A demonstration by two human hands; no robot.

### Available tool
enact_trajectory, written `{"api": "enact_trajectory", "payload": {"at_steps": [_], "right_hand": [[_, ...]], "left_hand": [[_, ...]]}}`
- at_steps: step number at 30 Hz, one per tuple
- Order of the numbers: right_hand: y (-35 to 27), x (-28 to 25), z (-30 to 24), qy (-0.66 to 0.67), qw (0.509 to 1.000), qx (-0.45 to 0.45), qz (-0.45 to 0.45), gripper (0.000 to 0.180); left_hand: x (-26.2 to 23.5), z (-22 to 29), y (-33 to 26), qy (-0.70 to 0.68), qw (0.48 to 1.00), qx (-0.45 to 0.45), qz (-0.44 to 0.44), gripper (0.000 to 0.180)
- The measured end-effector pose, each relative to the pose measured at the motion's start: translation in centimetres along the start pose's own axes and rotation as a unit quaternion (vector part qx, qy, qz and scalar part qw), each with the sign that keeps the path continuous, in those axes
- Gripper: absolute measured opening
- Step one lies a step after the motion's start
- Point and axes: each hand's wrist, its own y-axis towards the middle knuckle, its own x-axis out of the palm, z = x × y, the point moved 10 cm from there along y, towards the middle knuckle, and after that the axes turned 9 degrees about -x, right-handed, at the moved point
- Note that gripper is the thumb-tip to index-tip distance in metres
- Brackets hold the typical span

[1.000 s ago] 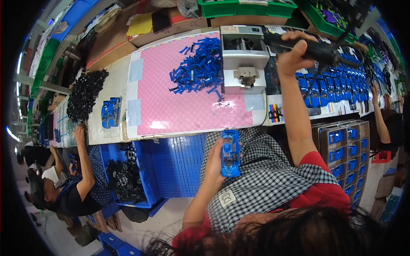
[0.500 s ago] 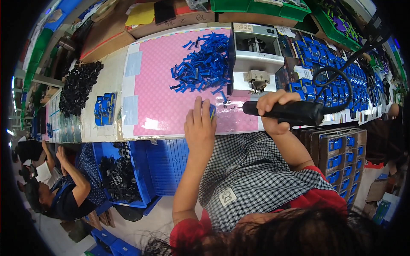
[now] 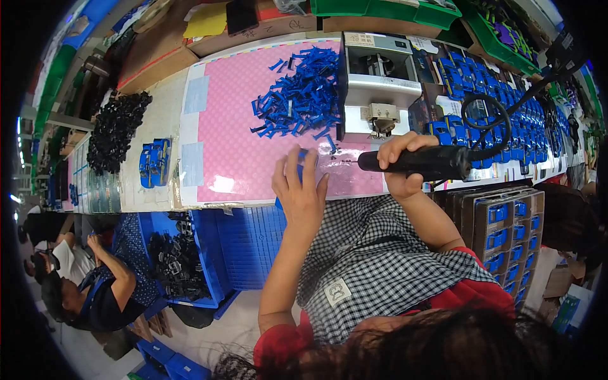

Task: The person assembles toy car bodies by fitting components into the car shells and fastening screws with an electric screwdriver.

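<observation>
My left hand lies flat near the front edge of the pink mat, pressing a blue plastic part that is mostly hidden under the fingers. My right hand grips a black electric screwdriver held level, its tip pointing left toward my left hand. A black coiled cable runs from the tool up to the right. A heap of small blue plastic pieces lies on the mat beyond my hands.
A grey-white machine stands right of the heap. Rows of blue parts fill the bench to the right, and stacked trays of them sit by my right side. Black parts are heaped at left. Another person sits lower left beside blue crates.
My left hand carried the blue part from my lap up onto the mat. My right hand brought the screwdriver down from high on the right to beside the left hand.
</observation>
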Motion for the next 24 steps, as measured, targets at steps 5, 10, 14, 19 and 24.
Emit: {"api": "enact_trajectory", "payload": {"at_steps": [5, 10, 14, 19, 24], "right_hand": [[0.2, 0.0, -3.0, 0.028, 0.999, -0.031, 0.02, 0.057], [0.0, 0.1, -5.5, 0.115, 0.991, -0.062, 0.019, 0.058], [-0.4, -0.2, -7.3, 0.134, 0.989, -0.065, 0.013, 0.057], [-1.1, -0.4, -8.8, 0.072, 0.994, -0.062, 0.045, 0.062], [-1.3, -0.8, -10.9, 0.154, 0.988, -0.019, -0.008, 0.05]], "left_hand": [[1.5, 1.6, -1.5, -0.167, 0.985, -0.008, -0.043, 0.037], [3.2, 2.3, -1.6, -0.203, 0.974, -0.038, -0.089, 0.027], [4.6, 1.8, -2.8, -0.313, 0.927, -0.12, -0.166, 0.019], [5.2, 0.3, -5.2, -0.438, 0.854, -0.222, -0.174, 0.014], [5.4, 0.9, -6.4, -0.46, 0.834, -0.234, -0.193, 0.009]]}}
